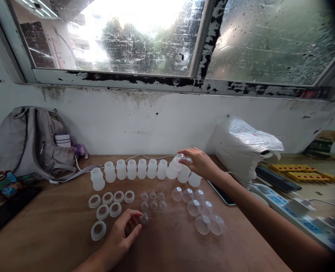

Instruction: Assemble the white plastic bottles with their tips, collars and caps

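1. Small bottles (131, 169), translucent milky white and waisted, stand in a curved row on the wooden table (167, 249), near the wall. One, the tilted bottle (172, 169), leans toward the right hand (199, 162).
2. Nearer the viewer lie three groups: ring collars (98, 223) at left, clear teat-like pieces (153, 195) in the middle, and clear domed caps (203, 220) at right.
3. Right hand: closed at the fingertips on the upper end of the tilted bottle; the precise contact is partly hidden.
4. Left hand (123, 231): thumb and forefinger parted, the forefinger's tip at the edge of the nearest clear piece (145, 218), which rests just in front of the main group. Whether it is pinched cannot be told.
5. Markings: the printed carton (5, 186) at far left bears a coloured picture, and the silvery bag (241, 139) a small red mark; any lettering is too small to read.
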Demonstrator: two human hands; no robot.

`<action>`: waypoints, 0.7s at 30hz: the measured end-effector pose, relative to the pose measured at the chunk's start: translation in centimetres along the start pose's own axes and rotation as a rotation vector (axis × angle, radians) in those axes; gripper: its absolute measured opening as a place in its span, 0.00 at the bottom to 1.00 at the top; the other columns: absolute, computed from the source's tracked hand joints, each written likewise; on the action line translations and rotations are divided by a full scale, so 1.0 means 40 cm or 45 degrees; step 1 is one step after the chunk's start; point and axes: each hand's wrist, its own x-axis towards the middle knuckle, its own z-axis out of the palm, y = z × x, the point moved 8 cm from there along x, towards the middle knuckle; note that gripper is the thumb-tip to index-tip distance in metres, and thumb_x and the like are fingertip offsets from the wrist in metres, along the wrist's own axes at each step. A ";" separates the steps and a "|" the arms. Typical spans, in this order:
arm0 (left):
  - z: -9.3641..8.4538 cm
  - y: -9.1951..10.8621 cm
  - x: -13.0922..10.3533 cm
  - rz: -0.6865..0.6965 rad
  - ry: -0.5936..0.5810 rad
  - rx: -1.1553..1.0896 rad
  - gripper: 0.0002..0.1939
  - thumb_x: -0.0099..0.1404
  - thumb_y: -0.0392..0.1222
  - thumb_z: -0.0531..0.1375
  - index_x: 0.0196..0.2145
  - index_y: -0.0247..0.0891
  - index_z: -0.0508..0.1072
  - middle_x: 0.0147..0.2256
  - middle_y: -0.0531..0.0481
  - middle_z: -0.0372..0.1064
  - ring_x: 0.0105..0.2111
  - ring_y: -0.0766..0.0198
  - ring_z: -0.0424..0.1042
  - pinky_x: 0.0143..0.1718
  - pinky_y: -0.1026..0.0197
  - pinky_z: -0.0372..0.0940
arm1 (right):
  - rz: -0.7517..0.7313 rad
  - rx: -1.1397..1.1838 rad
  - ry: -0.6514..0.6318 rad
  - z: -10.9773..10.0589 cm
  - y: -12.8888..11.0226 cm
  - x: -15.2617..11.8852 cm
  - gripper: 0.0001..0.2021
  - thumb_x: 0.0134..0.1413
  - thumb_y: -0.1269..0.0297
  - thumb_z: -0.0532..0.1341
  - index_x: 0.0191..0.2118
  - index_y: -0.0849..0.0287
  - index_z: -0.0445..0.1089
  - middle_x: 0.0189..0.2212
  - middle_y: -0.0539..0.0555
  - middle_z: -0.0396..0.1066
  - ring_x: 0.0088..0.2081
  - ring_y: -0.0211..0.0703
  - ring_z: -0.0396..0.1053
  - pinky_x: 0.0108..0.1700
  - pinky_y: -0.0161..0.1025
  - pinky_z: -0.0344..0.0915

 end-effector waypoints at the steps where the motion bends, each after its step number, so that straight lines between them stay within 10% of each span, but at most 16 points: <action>1: 0.001 0.003 -0.003 0.010 -0.027 0.029 0.09 0.61 0.42 0.51 0.40 0.41 0.63 0.33 0.50 0.64 0.32 0.66 0.64 0.35 0.64 0.61 | 0.014 -0.067 -0.018 0.020 0.014 0.008 0.12 0.50 0.63 0.56 0.42 0.57 0.67 0.35 0.54 0.71 0.38 0.46 0.63 0.38 0.40 0.58; 9: -0.007 0.007 -0.040 0.148 -0.121 0.322 0.07 0.62 0.37 0.49 0.36 0.39 0.64 0.32 0.49 0.64 0.32 0.66 0.64 0.35 0.65 0.61 | 0.127 -0.290 -0.211 0.162 0.108 0.030 0.12 0.51 0.64 0.54 0.43 0.56 0.65 0.38 0.55 0.71 0.43 0.49 0.61 0.40 0.42 0.53; 21: -0.094 0.007 0.028 0.265 -0.025 0.949 0.10 0.59 0.35 0.50 0.38 0.40 0.66 0.37 0.47 0.66 0.39 0.59 0.64 0.40 0.58 0.59 | 0.100 -0.298 -0.319 0.207 0.137 0.057 0.14 0.51 0.62 0.54 0.44 0.55 0.64 0.38 0.56 0.70 0.44 0.50 0.60 0.39 0.41 0.51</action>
